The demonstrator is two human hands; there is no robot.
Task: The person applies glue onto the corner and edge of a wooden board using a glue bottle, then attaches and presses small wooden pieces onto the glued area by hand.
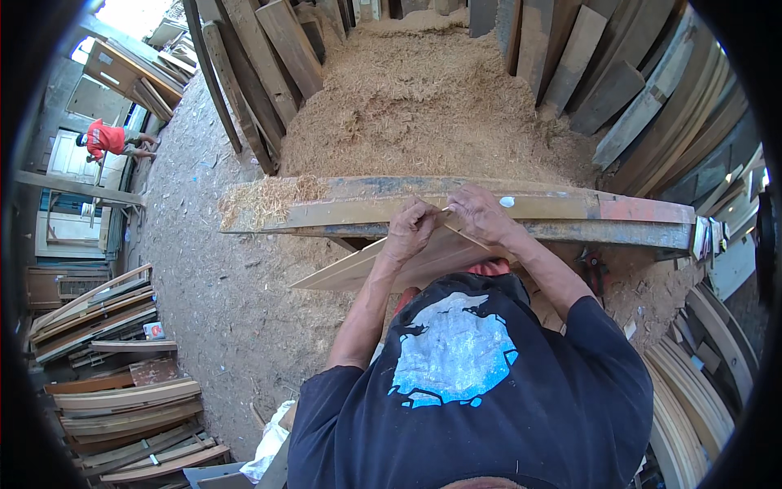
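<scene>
A flat, light-brown wooden board (383, 262) leans in front of me, one corner raised against the near edge of a long workbench (562, 204). My left hand (412, 228) is closed, with its curled fingers at that raised corner. From the other side, my right hand (479, 215) meets it there, thumb and fingers pinched together on the board's edge. The fingertips of both hands almost touch. Any small item between them is too small to make out. The board's lower part is partly hidden by my body.
Wood shavings (273, 200) lie on the bench's left end, and a sawdust heap (432, 114) spreads behind it. Upright planks (289, 49) lean at both sides. Stacked boards (130, 407) stand at the left. A person in a red shirt (106, 140) works far left.
</scene>
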